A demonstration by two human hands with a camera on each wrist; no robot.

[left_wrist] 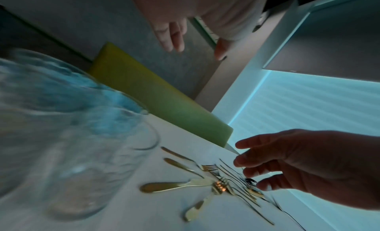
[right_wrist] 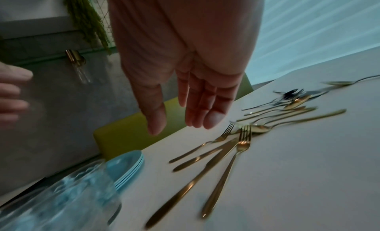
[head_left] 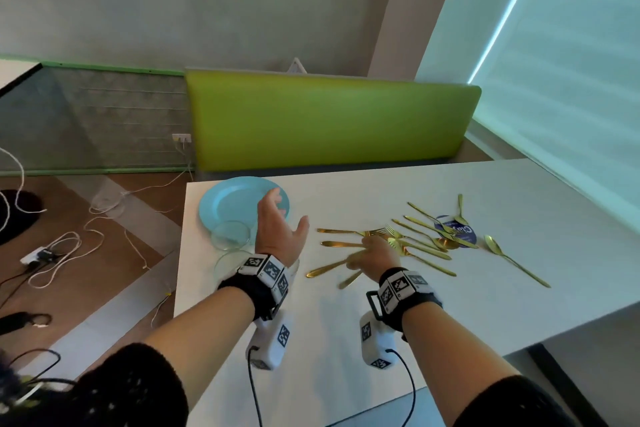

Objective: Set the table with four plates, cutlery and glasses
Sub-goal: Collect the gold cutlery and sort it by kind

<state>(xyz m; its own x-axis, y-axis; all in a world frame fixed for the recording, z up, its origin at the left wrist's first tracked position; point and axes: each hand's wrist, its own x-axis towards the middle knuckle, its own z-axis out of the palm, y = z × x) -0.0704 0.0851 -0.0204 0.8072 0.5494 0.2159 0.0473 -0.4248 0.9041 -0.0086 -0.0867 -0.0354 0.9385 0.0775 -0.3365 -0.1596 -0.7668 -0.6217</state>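
A stack of light blue plates (head_left: 235, 199) sits at the table's far left corner, with two clear glasses (head_left: 230, 236) just in front of it. Gold forks, knives and spoons (head_left: 419, 241) lie scattered across the middle of the white table (head_left: 346, 322). My left hand (head_left: 278, 224) hovers open between the plates and the cutlery and holds nothing. My right hand (head_left: 370, 255) hangs over the near forks and knives with fingers spread, empty and slightly blurred. In the right wrist view its straight fingers (right_wrist: 205, 107) hang above the fork tines (right_wrist: 244, 133), apart from them.
A round blue sticker (head_left: 462, 236) lies under some spoons. A green bench back (head_left: 329, 121) runs behind the table. Left of the table, cables and a power strip (head_left: 38, 255) lie on the wooden floor. A window blind (head_left: 571, 80) fills the right side.
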